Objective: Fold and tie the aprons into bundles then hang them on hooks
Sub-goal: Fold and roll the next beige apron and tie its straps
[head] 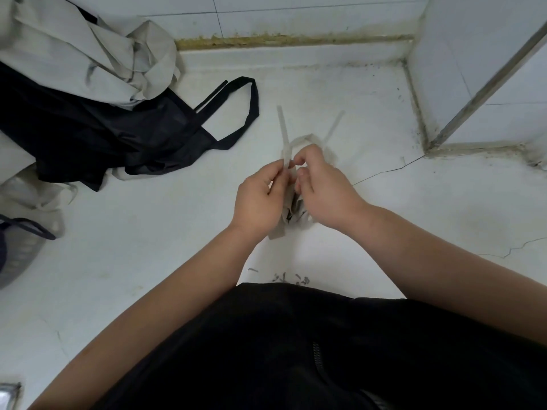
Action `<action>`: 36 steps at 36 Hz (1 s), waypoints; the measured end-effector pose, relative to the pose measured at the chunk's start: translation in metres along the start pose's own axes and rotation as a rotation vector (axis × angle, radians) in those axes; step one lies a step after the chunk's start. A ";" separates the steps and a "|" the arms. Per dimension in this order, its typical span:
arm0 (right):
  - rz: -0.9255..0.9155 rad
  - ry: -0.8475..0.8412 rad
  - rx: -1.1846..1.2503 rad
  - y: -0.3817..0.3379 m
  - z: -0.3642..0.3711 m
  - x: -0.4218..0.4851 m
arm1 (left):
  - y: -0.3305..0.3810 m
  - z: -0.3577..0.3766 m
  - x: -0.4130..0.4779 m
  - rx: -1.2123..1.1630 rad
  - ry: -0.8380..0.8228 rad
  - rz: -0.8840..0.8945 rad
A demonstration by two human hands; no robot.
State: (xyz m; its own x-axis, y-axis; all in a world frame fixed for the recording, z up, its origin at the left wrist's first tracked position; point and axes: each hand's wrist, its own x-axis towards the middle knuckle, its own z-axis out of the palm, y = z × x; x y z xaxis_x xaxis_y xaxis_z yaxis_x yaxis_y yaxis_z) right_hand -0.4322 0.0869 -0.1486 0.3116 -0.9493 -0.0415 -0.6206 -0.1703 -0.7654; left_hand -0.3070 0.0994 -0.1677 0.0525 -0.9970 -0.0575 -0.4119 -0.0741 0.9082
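Note:
A small rolled beige apron bundle (293, 211) hangs between my hands above the white floor, mostly hidden by them. My left hand (260, 199) pinches one pale strap (284, 134) that sticks up and away from me. My right hand (322, 190) curls its fingers around the bundle's top, where a strap loop (307, 139) and a second strap end (334, 124) poke out. The two hands touch at the fingertips.
A heap of aprons lies at the left: beige ones (74, 45) on top of a black one (88, 128) whose neck loop (248, 108) spreads over the floor. A grey basket (17, 253) sits at the left edge. A tiled wall corner (473, 84) stands at the right.

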 end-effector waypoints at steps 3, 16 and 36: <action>-0.017 -0.074 -0.075 0.003 0.006 0.002 | -0.001 -0.005 0.002 -0.040 0.004 -0.052; -0.210 -0.379 -0.507 0.003 0.015 0.004 | 0.003 -0.041 0.009 -0.115 -0.276 -0.183; -0.273 -0.318 -0.576 -0.002 0.015 0.009 | 0.006 -0.047 0.018 -0.132 -0.314 -0.316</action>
State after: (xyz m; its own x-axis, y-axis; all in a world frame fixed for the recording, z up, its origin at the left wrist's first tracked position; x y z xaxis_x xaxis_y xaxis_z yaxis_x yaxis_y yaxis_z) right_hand -0.4174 0.0827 -0.1576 0.6508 -0.7445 -0.1492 -0.7445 -0.5871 -0.3179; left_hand -0.2657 0.0822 -0.1439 -0.1298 -0.8862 -0.4447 -0.2996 -0.3925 0.8696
